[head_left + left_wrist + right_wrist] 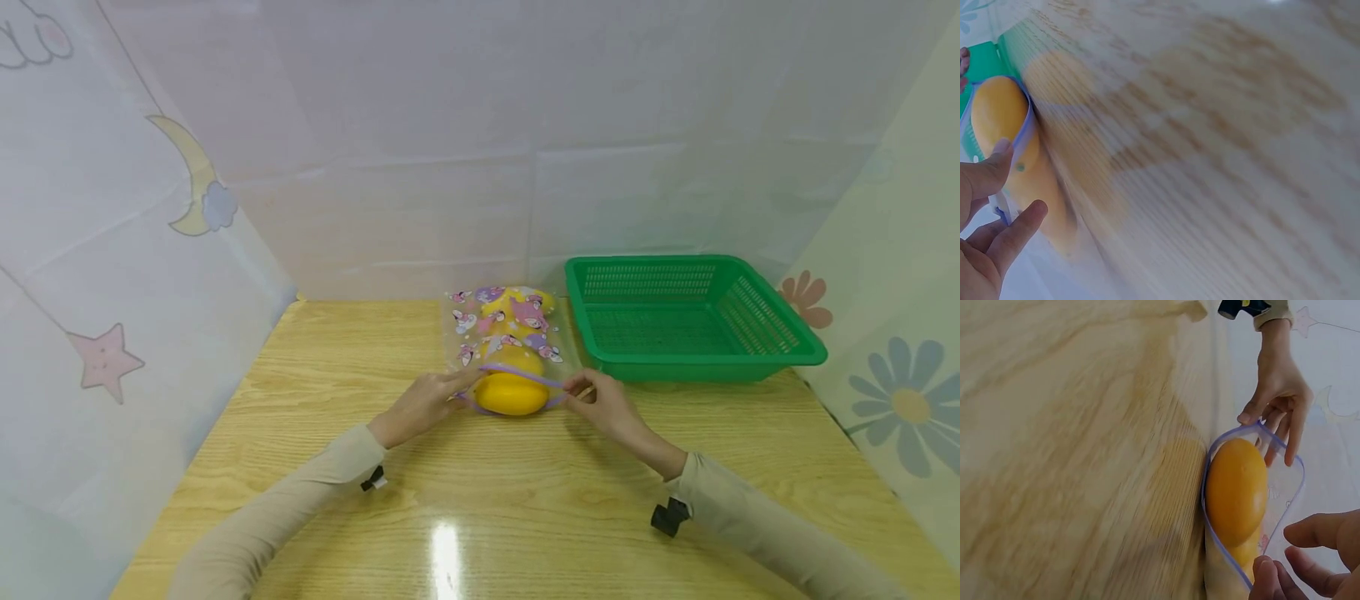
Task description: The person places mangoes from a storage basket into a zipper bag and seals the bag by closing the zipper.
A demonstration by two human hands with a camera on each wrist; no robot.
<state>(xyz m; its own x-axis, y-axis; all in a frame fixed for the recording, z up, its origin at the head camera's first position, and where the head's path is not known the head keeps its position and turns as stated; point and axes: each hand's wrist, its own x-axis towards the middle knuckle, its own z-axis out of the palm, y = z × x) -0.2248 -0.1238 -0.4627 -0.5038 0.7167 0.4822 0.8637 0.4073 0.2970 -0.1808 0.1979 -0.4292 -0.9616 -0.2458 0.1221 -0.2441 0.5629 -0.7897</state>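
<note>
A clear zip bag with a purple rim and pink and purple cartoon prints lies flat, its mouth spread toward me. Several yellow mangoes are inside; the nearest mango fills the mouth, seen end-on in the right wrist view. At the mouth's left corner my left hand holds the rim between thumb and fingers. My right hand pinches the right corner. In the left wrist view, the left thumb lies along the purple rim beside the mango.
A green plastic basket with slatted sides stands right of the bag, toward the back. Both rest on a wood-grain table. Printed cloth walls rise behind and at both sides. A black camera mount hangs at the right wrist.
</note>
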